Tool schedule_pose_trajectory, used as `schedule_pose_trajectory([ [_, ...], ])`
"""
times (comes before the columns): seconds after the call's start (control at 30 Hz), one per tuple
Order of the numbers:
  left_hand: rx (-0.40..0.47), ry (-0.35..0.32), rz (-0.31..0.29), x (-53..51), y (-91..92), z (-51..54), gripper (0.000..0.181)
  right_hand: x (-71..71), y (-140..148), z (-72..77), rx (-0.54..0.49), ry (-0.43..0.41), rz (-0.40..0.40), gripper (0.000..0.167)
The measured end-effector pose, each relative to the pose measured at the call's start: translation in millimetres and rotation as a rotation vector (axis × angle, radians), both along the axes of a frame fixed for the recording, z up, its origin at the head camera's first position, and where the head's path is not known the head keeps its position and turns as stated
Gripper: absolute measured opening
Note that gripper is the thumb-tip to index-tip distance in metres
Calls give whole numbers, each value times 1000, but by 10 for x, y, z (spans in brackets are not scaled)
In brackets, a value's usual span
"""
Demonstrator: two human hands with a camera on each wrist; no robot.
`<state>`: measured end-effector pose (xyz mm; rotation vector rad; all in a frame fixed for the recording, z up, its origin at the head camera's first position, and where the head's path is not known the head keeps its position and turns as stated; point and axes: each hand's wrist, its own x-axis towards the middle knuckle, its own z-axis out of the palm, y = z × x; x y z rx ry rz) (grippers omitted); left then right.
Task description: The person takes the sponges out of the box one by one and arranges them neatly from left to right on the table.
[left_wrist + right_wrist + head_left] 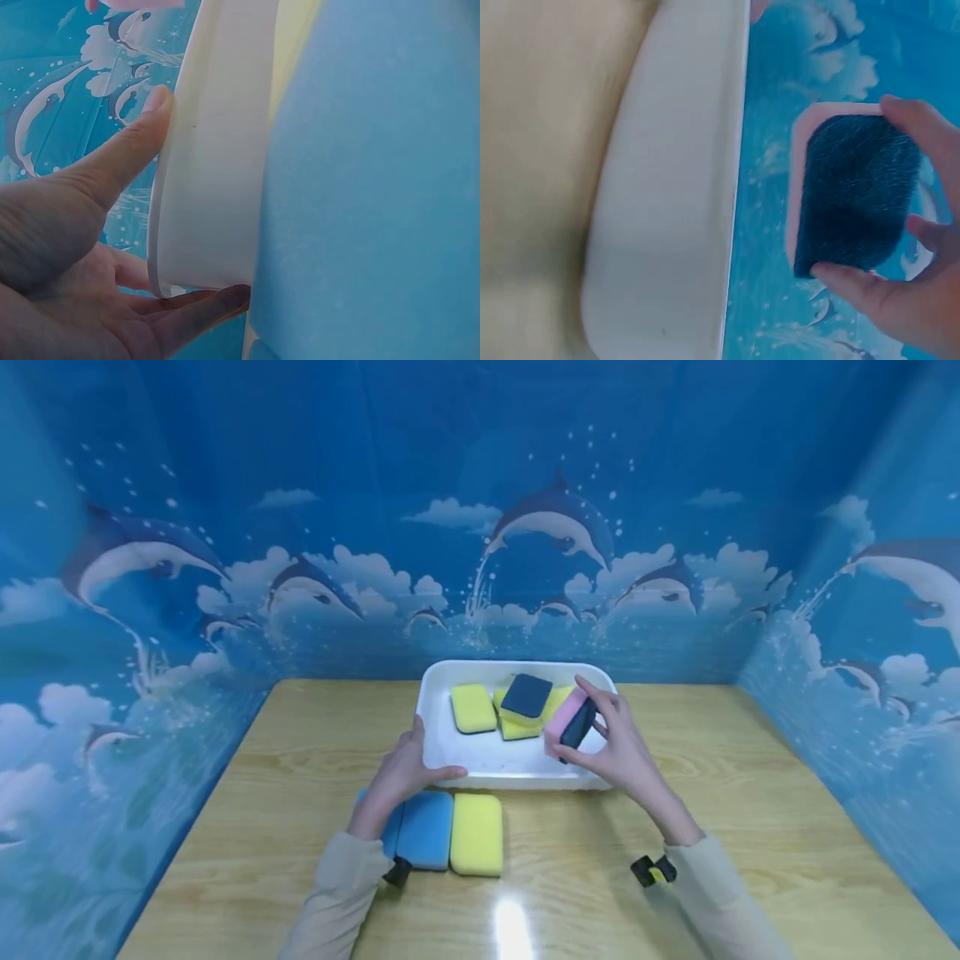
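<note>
The right hand (619,747) pinches a pink sponge (564,720) with a dark scouring side by its edges, above the right part of a white tray (487,764). In the right wrist view the sponge's dark side (859,191) faces the camera, with thumb and fingers at opposite edges. At the tray's front left corner the left hand (405,767) holds the tray, thumb along the rim and fingers by the end wall. Inside the tray lie a yellow sponge (474,708) and a dark-topped sponge (527,695) stacked on other yellow ones.
In front of the tray, on the wooden table (570,877), blue sponges (425,831) and a yellow sponge (477,835) lie side by side, partly under the left forearm. A blue curtain (450,468) printed with dolphins stands behind and at both sides.
</note>
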<state>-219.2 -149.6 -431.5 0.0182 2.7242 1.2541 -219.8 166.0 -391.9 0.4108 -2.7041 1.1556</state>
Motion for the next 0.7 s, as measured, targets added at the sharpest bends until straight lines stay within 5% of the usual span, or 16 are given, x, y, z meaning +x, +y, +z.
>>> schedule_pose_trajectory([
  [0.27, 7, 32, -32, -19, -36, -13, 126, 599, 101, -200, -204, -6, 253, 87],
  [0.37, 9, 32, -32, -34, -44, -20, 124, 747, 108, -321, -118, -1, 326, 87],
  [0.5, 0, 16, -24, -45, -45, -25, 124, 875, 68, -433, 78, 19, 307, 89],
  [0.7, -22, 3, -23, -22, -27, -25, 124, 927, 24, -509, 128, -1, 262, 91],
])
